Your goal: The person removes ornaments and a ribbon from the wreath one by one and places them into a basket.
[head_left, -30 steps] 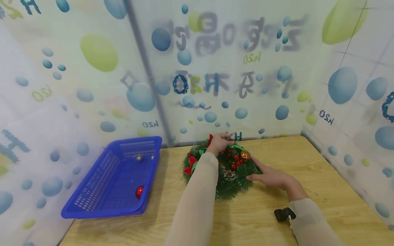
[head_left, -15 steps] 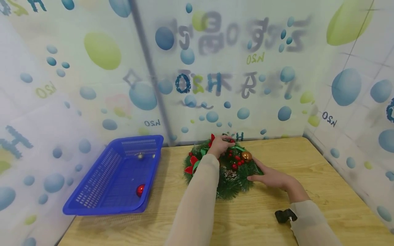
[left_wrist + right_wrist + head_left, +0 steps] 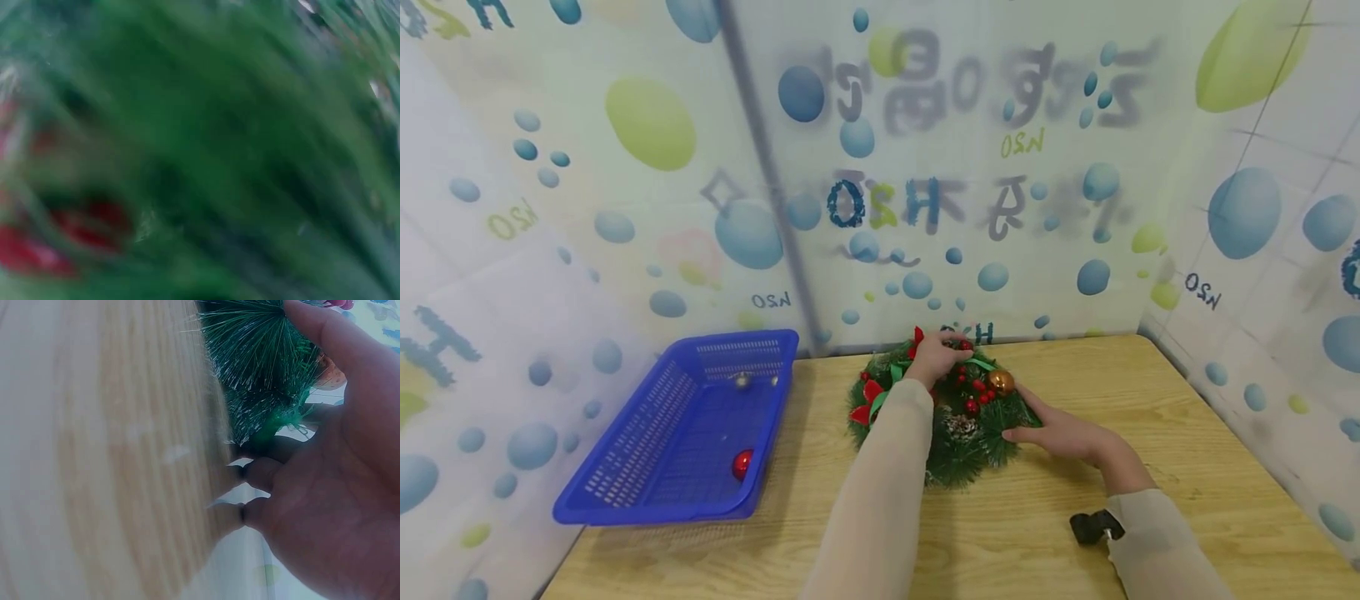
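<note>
A green Christmas wreath (image 3: 958,462) lies on the wooden table in the head view, with red poinsettia flowers (image 3: 867,403), red berries, a pine cone (image 3: 961,427) and a golden bauble (image 3: 1001,382) on it. My left hand (image 3: 935,357) grips the wreath's far part, thumb and fingers bent around a spot with a small red piece showing between them. Blurred green needles (image 3: 219,125) and red shapes fill the left wrist view. My right hand (image 3: 1066,432) holds the right edge, thumb on top of the needles; in the right wrist view its fingers (image 3: 259,472) reach beneath the wreath.
Left of the wreath stands a blue plastic basket (image 3: 658,518) with a red bauble (image 3: 742,465) and a small silvery bauble (image 3: 742,380) in it. A patterned curtain (image 3: 880,275) rises right behind the table (image 3: 1022,542). A black clip-like device (image 3: 1094,527) sits at the right cuff.
The head view has shifted slightly since a second ago. Both hands and the wreath keep their places, with no clear movement in the last half second.
</note>
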`<move>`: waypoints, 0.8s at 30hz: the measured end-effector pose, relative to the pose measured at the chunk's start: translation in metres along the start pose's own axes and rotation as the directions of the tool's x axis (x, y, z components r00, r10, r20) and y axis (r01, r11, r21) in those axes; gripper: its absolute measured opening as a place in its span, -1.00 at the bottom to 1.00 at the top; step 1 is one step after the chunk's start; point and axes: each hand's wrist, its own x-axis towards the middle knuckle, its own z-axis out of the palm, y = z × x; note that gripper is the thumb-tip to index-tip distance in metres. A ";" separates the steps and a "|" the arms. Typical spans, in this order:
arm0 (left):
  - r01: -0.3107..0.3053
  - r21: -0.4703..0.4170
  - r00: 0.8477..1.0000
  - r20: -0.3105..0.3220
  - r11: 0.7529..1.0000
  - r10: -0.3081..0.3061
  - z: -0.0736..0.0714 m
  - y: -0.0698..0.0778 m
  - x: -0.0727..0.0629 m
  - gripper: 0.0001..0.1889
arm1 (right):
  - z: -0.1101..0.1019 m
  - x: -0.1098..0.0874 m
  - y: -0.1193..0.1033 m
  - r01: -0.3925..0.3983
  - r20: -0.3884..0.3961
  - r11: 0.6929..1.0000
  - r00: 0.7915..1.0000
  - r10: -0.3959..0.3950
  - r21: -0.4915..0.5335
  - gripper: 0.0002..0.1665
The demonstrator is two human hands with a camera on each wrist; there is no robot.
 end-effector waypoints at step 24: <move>-0.082 0.127 0.995 -0.039 0.988 0.088 0.003 -0.007 0.000 -0.54 | 0.001 -0.003 -0.004 -0.008 0.005 1.000 1.000 0.008 0.002 0.31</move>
